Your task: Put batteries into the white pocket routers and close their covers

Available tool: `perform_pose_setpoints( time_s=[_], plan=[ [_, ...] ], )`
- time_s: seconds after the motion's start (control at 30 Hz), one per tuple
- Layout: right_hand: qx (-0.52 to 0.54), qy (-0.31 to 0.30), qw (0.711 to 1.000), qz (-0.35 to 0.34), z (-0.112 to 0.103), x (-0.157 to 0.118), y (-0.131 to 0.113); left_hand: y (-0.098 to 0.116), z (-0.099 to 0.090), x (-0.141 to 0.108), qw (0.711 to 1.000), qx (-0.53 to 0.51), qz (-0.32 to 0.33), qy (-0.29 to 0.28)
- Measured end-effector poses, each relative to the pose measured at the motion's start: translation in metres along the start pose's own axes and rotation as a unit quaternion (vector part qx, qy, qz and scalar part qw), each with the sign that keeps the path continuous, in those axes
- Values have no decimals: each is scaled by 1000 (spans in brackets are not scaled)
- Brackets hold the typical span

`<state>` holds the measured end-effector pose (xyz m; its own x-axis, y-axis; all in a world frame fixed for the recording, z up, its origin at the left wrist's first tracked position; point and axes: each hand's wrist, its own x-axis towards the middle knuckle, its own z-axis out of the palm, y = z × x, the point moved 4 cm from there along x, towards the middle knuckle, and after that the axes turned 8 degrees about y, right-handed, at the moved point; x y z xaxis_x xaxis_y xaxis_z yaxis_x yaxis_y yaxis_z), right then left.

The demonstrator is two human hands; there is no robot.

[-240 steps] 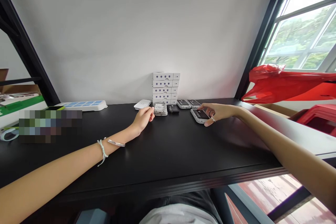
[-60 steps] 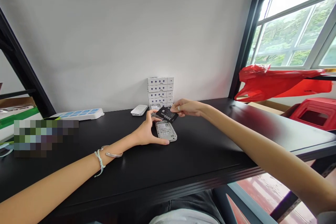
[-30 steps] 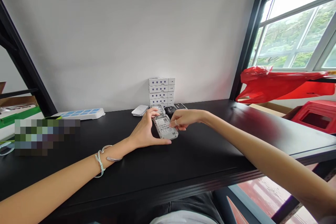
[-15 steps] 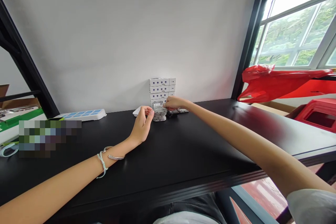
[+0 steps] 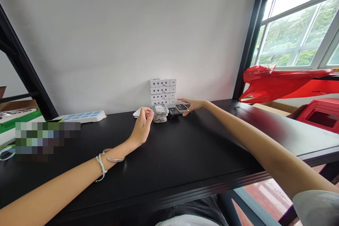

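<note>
My left hand (image 5: 142, 125) rests on the black tabletop just left of a short stack of silver, rounded-corner frames (image 5: 160, 112). Its fingers are curled towards the thumb, and whatever is between them, if anything, is hidden. With fingers stretched and thumb apart, my right hand (image 5: 195, 105) is over the right end of a flat black rectangular device (image 5: 181, 108). A second dark device (image 5: 173, 112) lies between that one and the stack. Behind them stands a pile of white boxes (image 5: 160, 89) with small blue marks.
A white power strip (image 5: 84, 116) with blue panels lies at the back left. White paper-like pieces (image 5: 137, 113) sit behind my left hand. Red plastic bags (image 5: 265, 83) and a red bin (image 5: 320, 114) are beyond the table's right side. A grey wall closes off the back.
My right hand has opened and moved right, away from the silver stack to the black device. The stack and dark devices are now less covered. My left hand stays beside the stack.
</note>
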<state>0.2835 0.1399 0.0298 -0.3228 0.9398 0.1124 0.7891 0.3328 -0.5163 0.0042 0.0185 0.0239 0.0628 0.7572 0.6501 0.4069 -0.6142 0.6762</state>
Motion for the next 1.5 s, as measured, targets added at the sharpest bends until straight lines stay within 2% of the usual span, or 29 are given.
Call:
perform_pose_setpoints(
  time_s=[0.17,0.33,0.5,0.6,0.7,0.77,0.87,0.97,1.07,1.17,1.23,1.5],
  plan=[
    [57,-44,997,16,3,3,14,-1,1,1,1000,-5,-5,-5],
    [57,7,997,53,2,0,14,0,2,0,1000,-5,2,-12],
    [81,33,993,77,-11,-14,15,1,1,-1,1000,6,2,-17],
    [125,41,989,61,-24,-32,9,2,1,-2,1000,-3,6,-27],
    [124,50,991,4,-28,-53,-14,4,3,-3,999,-11,18,-47],
    [102,36,992,-58,-20,-66,-39,6,5,-4,997,-1,35,-67],
    [69,-2,984,-164,6,-83,-79,12,7,-9,991,39,72,-103],
    [60,-40,976,-205,33,-91,-107,19,10,-16,979,87,107,-148],
    [34,-62,981,-183,49,-92,-113,23,13,-22,965,122,128,-193],
    [-1,-65,987,-148,55,-91,-108,18,16,-24,958,133,108,-231],
    [-16,-59,987,-149,56,-91,-108,15,17,-24,958,126,95,-240],
    [-92,58,973,-204,64,-91,-131,17,16,-24,958,107,87,-251]
  ],
)
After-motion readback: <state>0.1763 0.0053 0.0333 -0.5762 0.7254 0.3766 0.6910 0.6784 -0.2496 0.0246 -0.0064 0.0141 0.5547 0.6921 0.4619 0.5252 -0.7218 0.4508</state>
